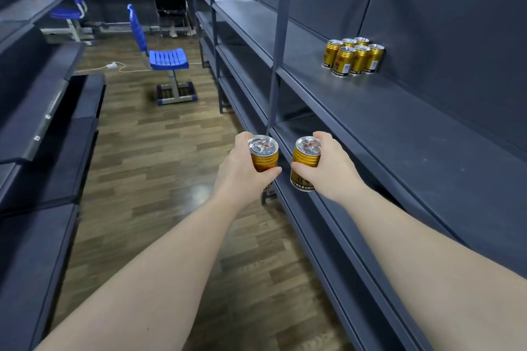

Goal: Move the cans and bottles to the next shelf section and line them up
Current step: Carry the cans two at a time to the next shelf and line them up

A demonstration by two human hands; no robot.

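Beside the shelf front, above the wooden floor (159, 151): the left hand (242, 171) wraps fingers and thumb round the left can (263, 152), and the right hand (330, 168) grips the right can (306, 157) the same way. Both gold cans are upright, near each other but apart, and rest on no shelf. A cluster of six gold cans (353, 55) stands bunched against the back panel of the upper shelf (413, 128), well apart from the hands. Whether this cluster is the source or the destination cannot be told.

Probable hazards:
- A loosened grip would drop a can to the floor, since nothing lies beneath.
- The two cans could knock together if the hands converge.
- The upright post (278, 65) could catch a can carried between sections.
- Setting a can down too close could topple its bunched neighbours.
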